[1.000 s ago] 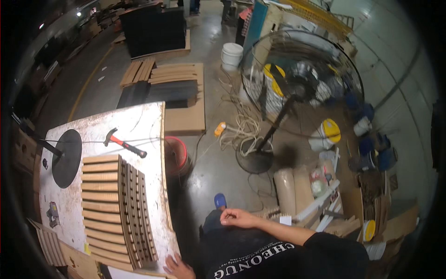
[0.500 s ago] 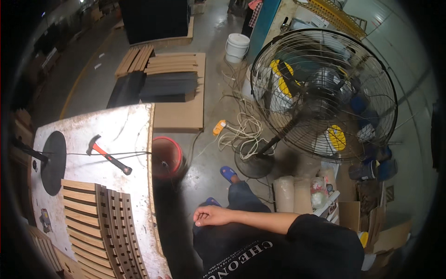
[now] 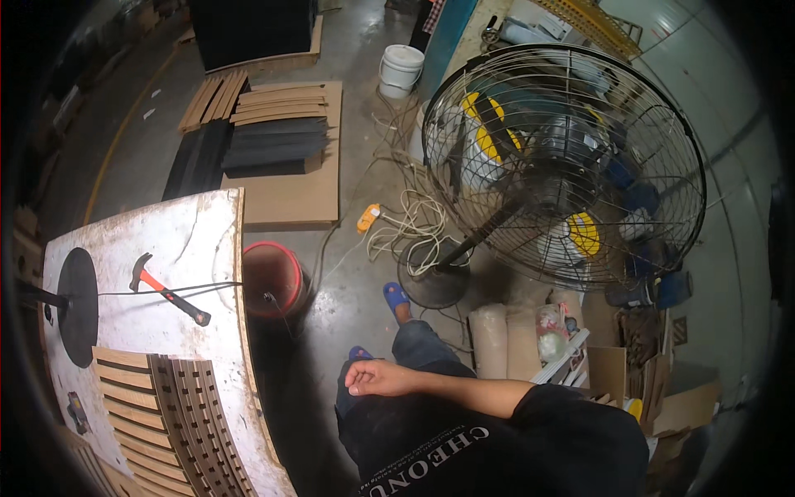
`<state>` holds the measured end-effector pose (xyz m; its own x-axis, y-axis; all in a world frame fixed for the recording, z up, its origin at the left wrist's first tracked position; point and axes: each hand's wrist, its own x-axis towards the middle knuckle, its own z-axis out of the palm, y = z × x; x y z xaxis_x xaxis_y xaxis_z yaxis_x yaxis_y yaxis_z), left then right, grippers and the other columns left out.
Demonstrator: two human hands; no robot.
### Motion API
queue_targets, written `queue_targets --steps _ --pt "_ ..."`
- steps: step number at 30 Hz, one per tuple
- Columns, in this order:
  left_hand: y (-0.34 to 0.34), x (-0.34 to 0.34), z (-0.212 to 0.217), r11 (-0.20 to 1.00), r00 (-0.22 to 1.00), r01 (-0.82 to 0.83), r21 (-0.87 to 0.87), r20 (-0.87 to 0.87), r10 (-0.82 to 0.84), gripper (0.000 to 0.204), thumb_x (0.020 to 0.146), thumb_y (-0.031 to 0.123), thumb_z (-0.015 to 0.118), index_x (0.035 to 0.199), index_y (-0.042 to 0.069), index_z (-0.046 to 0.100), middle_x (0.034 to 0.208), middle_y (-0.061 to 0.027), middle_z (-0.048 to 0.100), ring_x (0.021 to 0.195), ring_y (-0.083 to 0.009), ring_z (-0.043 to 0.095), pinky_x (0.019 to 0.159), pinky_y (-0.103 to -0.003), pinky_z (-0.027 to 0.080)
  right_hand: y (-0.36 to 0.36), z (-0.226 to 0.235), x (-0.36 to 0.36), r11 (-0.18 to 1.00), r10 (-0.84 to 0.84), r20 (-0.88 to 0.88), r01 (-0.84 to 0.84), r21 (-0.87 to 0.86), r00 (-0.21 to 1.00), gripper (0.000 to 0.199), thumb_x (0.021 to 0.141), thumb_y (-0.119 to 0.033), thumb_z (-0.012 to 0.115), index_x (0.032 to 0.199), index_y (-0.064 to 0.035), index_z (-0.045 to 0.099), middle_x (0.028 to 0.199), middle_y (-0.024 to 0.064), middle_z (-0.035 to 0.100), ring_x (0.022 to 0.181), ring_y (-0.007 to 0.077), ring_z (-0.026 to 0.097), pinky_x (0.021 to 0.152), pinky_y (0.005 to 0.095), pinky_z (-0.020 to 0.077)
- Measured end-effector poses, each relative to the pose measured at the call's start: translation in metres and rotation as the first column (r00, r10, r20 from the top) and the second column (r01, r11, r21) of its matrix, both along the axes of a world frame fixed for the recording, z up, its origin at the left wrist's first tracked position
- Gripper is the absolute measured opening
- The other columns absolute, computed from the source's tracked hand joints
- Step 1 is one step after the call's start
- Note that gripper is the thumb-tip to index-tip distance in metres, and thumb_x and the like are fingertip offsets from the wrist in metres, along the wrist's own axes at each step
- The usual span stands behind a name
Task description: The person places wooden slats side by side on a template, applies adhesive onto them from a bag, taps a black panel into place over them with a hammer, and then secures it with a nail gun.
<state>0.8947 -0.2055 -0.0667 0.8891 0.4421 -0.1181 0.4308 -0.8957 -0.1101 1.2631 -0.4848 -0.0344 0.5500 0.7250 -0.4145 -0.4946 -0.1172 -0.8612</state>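
My right hand (image 3: 377, 378) rests in front of my lap, over the dark jeans (image 3: 426, 349). Its fingers are loosely curled in, and nothing shows in them. The forearm comes across from a black short sleeve on the right. My left hand is out of view. To the left stands a worn white worktable (image 3: 199, 240). On it lies a claw hammer (image 3: 170, 291) with a red and black handle. Closer to me on the tabletop are a row of curved light wood strips (image 3: 137, 402) and several brown notched strips (image 3: 195, 406) set side by side.
A large caged fan (image 3: 563, 166) stands at the right, its round base (image 3: 435, 286) on the floor. Coiled white cable (image 3: 410, 228) with an orange socket block (image 3: 368, 218) lies beside it. A red-rimmed bucket (image 3: 272, 277) touches the table's side. Stacked boards (image 3: 277, 145) lie farther off.
The whole view has shifted, with the table and floor items now farther left. My right hand keeps its curled pose over my lap. A small fingertip-like patch at the lower edge is gone.
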Motion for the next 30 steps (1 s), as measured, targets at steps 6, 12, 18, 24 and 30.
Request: queue_targets --steps 6,12,18,24,30 --pt "-0.001 0.004 0.003 1.0 1.0 -0.021 -0.003 0.011 0.021 0.056 0.078 0.017 0.052 0.133 0.012 0.043 0.133 -0.0233 0.04 0.122 -0.0409 0.037 0.1 -0.058 0.027 -0.001 -0.007 -0.002 0.999 0.039 0.002 -0.039 -0.032 0.999 0.024 0.088 -0.021 0.062 0.102 -0.0028 0.055 0.084 -0.0023 0.056 0.078 0.0047 0.053 0.07 0.0207 0.0432" --pt "-0.002 0.005 0.005 0.999 1.0 0.019 0.036 0.023 -0.02 0.054 0.08 0.017 0.05 0.134 0.014 0.042 0.132 -0.0222 0.041 0.119 -0.0403 0.039 0.096 -0.057 0.03 -0.006 -0.009 -0.005 1.0 0.009 -0.015 -0.009 -0.022 1.0 0.025 0.088 -0.021 0.062 0.103 -0.0031 0.055 0.087 -0.0025 0.056 0.08 0.0044 0.052 0.071 0.0199 0.0431" --pt "-0.005 0.012 0.015 0.999 1.0 0.006 0.037 0.025 -0.007 0.055 0.08 0.018 0.05 0.134 0.016 0.042 0.133 -0.0206 0.041 0.117 -0.0406 0.04 0.096 -0.057 0.03 -0.007 -0.007 -0.003 0.999 0.03 -0.013 -0.03 -0.038 0.999 0.026 0.088 -0.022 0.062 0.104 -0.0035 0.054 0.085 -0.0034 0.053 0.079 0.0039 0.051 0.071 0.0192 0.0422" --pt "-0.006 0.02 0.032 0.99 0.98 -0.114 -0.08 -0.173 0.099 0.059 0.079 0.02 0.053 0.136 0.018 0.039 0.136 -0.0171 0.04 0.117 -0.0388 0.042 0.096 -0.056 0.032 0.003 0.001 0.002 0.992 0.054 0.021 -0.051 -0.118 0.998 0.023 0.087 -0.024 0.063 0.099 -0.0061 0.055 0.081 -0.006 0.052 0.073 0.0018 0.047 0.067 0.0181 0.0398" --pt "-0.004 0.007 0.022 0.998 0.996 -0.055 0.029 -0.076 0.057 0.056 0.079 0.022 0.056 0.133 0.019 0.042 0.137 -0.0167 0.039 0.12 -0.0372 0.041 0.097 -0.058 0.031 0.03 0.001 -0.004 0.987 0.155 0.095 -0.149 -0.066 0.983 0.025 0.086 -0.025 0.065 0.098 -0.0056 0.056 0.08 -0.0048 0.054 0.072 0.0042 0.049 0.065 0.0211 0.042"
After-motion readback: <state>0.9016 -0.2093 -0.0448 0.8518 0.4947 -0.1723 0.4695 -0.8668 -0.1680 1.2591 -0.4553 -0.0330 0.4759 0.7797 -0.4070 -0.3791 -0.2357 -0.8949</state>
